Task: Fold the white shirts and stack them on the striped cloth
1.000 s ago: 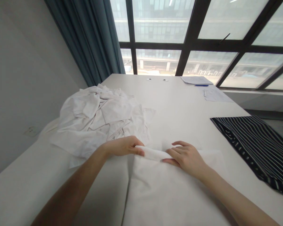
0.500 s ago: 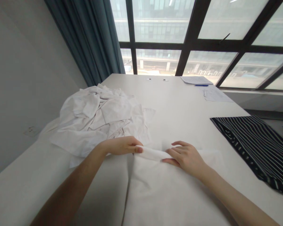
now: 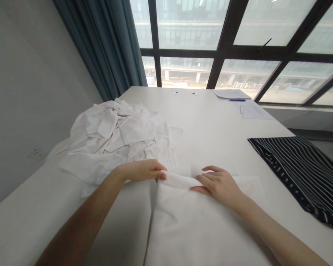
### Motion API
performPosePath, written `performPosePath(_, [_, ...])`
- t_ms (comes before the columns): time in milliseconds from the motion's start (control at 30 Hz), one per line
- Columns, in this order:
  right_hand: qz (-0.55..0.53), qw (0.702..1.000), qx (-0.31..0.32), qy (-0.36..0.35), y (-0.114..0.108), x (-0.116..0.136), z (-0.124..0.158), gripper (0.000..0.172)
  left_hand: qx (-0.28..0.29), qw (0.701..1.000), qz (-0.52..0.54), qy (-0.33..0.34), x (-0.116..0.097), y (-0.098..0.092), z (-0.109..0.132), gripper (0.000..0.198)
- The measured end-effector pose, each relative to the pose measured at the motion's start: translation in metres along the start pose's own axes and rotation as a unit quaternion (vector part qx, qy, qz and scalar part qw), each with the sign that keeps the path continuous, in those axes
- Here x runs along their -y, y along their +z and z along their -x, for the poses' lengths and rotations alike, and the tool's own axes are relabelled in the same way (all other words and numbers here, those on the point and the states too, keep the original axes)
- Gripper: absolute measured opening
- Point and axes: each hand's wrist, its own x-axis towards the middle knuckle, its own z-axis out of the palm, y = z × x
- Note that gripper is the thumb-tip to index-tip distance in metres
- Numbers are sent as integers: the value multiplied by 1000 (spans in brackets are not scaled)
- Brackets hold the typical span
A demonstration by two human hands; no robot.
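My left hand [image 3: 144, 170] has shifted slightly toward nine o'clock in the past second; my right hand [image 3: 219, 185] stays put. Both pinch the white cloth [image 3: 191, 221] between thumb and fingers. It spreads toward six o'clock, its folded edge [image 3: 180, 180] running roughly nine to three.

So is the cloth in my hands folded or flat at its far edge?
Folded there: the cloth shows a band between your left fingers and right fingers. Whether the rest is doubled, I cannot tell.
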Motion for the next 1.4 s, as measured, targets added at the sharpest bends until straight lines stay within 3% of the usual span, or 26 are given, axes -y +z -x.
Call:
performPosePath(267, [5, 1000, -8, -6, 1, 0, -1, 43, -9, 1000, -30, 3, -2, 1, -1, 39])
performPosePath(533, [5, 1000, 2, -8, 4, 0, 0, 44, -24, 993, -105, -51, -18, 9, 2, 29])
performPosePath(700, [14, 1000, 5, -23, 4, 3, 0, 44, -95, 961, -260, -25, -29, 30, -2, 26])
performPosePath(833, [9, 1000, 19, -21, 5, 5, 1, 43, -114, 927, -356, -22, -30, 41, -8, 28])
performPosePath(1233, [-11, 996, 86, 23, 9, 11, -1, 44, -117, 903, -413, -17, -29, 50, -18, 28])
performPosePath(1400, [-17, 996, 82, 21, 12, 11, 1, 41, -122, 899, -420, 6, -26, 53, -19, 27])
